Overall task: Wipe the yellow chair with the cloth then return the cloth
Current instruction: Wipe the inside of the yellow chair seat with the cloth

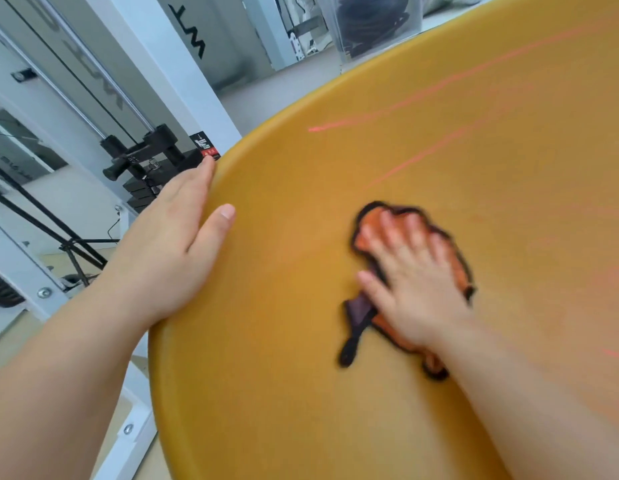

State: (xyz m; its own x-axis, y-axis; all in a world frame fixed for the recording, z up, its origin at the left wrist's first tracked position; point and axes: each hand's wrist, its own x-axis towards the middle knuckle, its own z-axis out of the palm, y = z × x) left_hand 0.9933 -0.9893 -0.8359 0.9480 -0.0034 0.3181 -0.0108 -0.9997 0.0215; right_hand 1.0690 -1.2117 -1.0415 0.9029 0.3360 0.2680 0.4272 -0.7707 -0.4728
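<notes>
The yellow chair [336, 393] fills most of the view, its smooth curved shell running from the lower left to the upper right. My right hand [410, 275] lies flat on an orange cloth with dark edges [453, 265], pressing it against the chair's surface; both are blurred by motion. A dark corner of the cloth trails out below my thumb. My left hand [173, 244] grips the chair's left rim, thumb on the inner face and fingers behind the edge.
A white metal frame [169, 64] with a black weight stack [141, 188] and cables stands to the left of the chair. A clear plastic bin [374, 26] holding dark items sits on the floor beyond the chair's top edge. Faint red streaks cross the shell.
</notes>
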